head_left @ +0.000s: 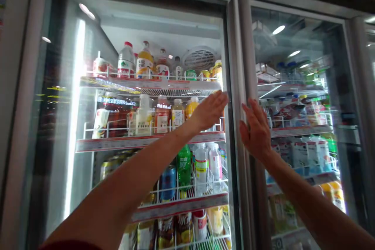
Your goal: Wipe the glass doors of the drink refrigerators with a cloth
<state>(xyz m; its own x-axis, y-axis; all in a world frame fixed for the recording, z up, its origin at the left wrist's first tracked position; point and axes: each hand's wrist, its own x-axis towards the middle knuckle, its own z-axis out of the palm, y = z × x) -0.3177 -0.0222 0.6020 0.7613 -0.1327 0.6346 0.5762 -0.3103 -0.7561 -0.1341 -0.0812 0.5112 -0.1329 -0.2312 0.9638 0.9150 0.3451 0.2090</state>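
My left hand (211,108) is stretched out with straight fingers held flat, its fingertips by the right edge of the left glass door (146,19). Whether they touch it I cannot tell. My right hand (257,131) is raised at the metal door frame (247,66) between the two doors, fingers extended and somewhat apart. Neither hand holds anything. Behind the left forearm, drinks stand on shelves: a milky bottle (143,115), a reddish-brown bottle (162,114) and a green bottle (184,166). The forearm hides part of the lower shelves.
The right glass door (299,47) shows shelves of packs and bottles through reflections. On the top left shelf stand a red-capped water bottle (126,60) and an orange drink bottle (144,61). A round fan grille (199,59) is at the back. A bright light strip (75,105) runs down the left side.
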